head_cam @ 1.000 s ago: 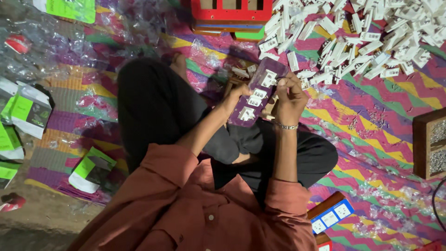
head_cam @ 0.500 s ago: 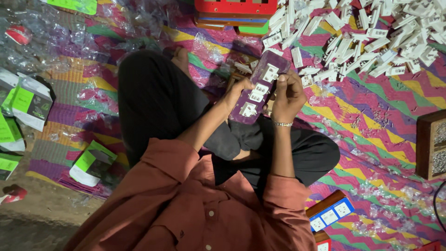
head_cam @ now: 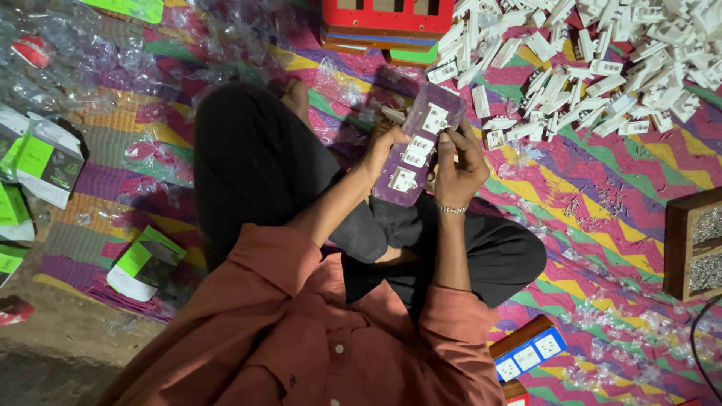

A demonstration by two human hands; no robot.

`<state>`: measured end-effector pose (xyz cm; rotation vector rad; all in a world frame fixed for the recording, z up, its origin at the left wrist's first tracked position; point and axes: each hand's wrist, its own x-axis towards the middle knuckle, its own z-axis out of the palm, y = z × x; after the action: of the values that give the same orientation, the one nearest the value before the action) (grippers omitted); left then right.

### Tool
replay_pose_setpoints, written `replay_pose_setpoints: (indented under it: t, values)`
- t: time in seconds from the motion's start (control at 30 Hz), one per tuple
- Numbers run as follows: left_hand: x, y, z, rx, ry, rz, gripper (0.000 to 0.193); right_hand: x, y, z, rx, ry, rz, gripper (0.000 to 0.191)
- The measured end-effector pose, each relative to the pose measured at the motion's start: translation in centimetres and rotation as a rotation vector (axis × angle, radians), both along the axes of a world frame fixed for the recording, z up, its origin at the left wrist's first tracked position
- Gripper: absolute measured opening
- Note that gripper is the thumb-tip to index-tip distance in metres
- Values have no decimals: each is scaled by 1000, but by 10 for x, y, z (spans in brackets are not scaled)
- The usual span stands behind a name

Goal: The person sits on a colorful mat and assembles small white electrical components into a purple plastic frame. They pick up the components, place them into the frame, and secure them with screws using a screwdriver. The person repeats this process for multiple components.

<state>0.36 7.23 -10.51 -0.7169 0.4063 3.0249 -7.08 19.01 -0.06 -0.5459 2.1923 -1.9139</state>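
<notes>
Your left hand [head_cam: 383, 154] and right hand [head_cam: 460, 162] flank the switch panel [head_cam: 414, 146], held above your crossed legs [head_cam: 316, 180]. Beyond the panel lies the stack of panels [head_cam: 387, 22]; to its right, the heap of switch modules [head_cam: 602, 68] spreads over the floor mat [head_cam: 602, 188]. Folded cartons [head_cam: 45, 162] lie at your left; a wooden box [head_cam: 692, 244] sits at your right, and another panel [head_cam: 526, 353] lies near your right elbow.
</notes>
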Motion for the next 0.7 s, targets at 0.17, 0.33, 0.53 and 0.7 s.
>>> replay_pose_setpoints:
  t: [0.17, 0.33, 0.53, 0.7]
  values:
    - [0, 2, -4, 89, 25, -10, 44, 0, -1, 2, -26, -33, 1, 16]
    - [0, 0, 3, 73, 48, -12, 45, -3, 3, -1, 41, -17, 8, 17]
    - [2, -3, 24, 54, 125, -52, 51, -9, 4, -5, 37, -104, -44, 13]
    - [3, -4, 35, 158, 205, -109, 55, -17, 10, -7, 57, -206, 49, 17]
